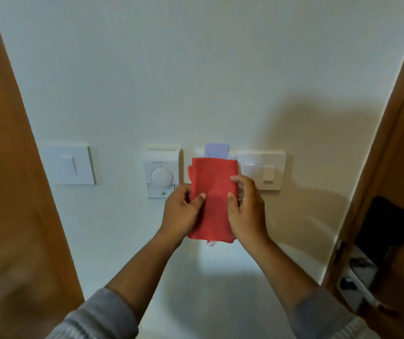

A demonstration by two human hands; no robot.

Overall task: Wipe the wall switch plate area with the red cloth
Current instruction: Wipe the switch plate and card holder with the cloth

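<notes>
Both hands, left hand (181,211) and right hand (246,209), grip the folded red cloth (212,199) at frame centre, over the switch plate (261,171). Pressing hard could flip a switch or dislodge the key card (217,150).

cloth (212,199) before card holder (217,150), thermostat (162,173) left, switch plate (264,171) right

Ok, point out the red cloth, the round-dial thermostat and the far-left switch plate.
red cloth (212,192), head view, middle of the folded face.
round-dial thermostat (161,176), head view, dial centre.
far-left switch plate (70,165), head view, rocker.
</notes>
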